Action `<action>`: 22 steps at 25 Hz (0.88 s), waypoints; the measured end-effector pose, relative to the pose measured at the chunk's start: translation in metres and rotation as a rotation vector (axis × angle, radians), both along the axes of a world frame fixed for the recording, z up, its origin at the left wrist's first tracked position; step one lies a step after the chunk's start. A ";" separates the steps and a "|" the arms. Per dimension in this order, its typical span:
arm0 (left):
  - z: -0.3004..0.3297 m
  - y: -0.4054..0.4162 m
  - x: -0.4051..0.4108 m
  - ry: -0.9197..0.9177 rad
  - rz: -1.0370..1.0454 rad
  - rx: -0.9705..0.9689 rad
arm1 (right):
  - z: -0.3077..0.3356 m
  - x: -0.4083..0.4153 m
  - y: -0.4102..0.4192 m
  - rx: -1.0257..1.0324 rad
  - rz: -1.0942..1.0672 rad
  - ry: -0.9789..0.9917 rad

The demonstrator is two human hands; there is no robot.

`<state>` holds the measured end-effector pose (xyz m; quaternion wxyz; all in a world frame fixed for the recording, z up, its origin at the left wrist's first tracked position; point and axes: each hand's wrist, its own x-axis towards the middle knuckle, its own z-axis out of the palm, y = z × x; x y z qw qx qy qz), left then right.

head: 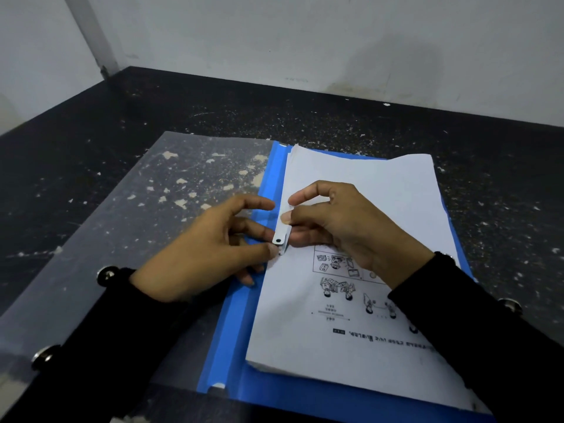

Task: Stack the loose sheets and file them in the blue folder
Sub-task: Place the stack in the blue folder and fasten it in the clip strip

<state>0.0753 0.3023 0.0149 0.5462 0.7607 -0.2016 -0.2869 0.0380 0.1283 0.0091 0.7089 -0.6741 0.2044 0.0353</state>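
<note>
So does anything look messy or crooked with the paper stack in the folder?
Yes: the white paper stack sits unevenly on the open blue plastic folder, with its far edge stepped and sheets fanned. The black tabletop is scattered with pale flecks.

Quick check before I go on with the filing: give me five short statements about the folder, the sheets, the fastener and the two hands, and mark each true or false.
1. The blue folder lies open, with its clear cover spread to the left. True.
2. The stack of sheets lies on the clear cover. False: it lies on the blue side, right of the spine.
3. The right hand pinches the white fastener strip. True.
4. The left hand rests far from the strip, at the table's edge. False: its fingertips meet the strip's lower end.
5. The top sheet is blank. False: it carries printed drawings and text.
</note>
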 end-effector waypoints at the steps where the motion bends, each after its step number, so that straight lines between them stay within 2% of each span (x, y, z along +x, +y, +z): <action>1: -0.004 0.000 -0.003 -0.014 0.010 -0.013 | 0.000 0.001 -0.001 0.005 -0.002 -0.002; 5: -0.019 -0.006 -0.010 -0.214 0.108 -0.010 | 0.002 0.001 0.000 0.022 -0.005 0.008; 8: -0.026 -0.008 -0.008 -0.297 0.140 -0.029 | 0.003 0.002 -0.001 0.049 -0.018 0.019; 22: -0.034 -0.005 -0.007 -0.236 0.121 -0.131 | 0.003 0.002 0.000 0.016 -0.008 0.014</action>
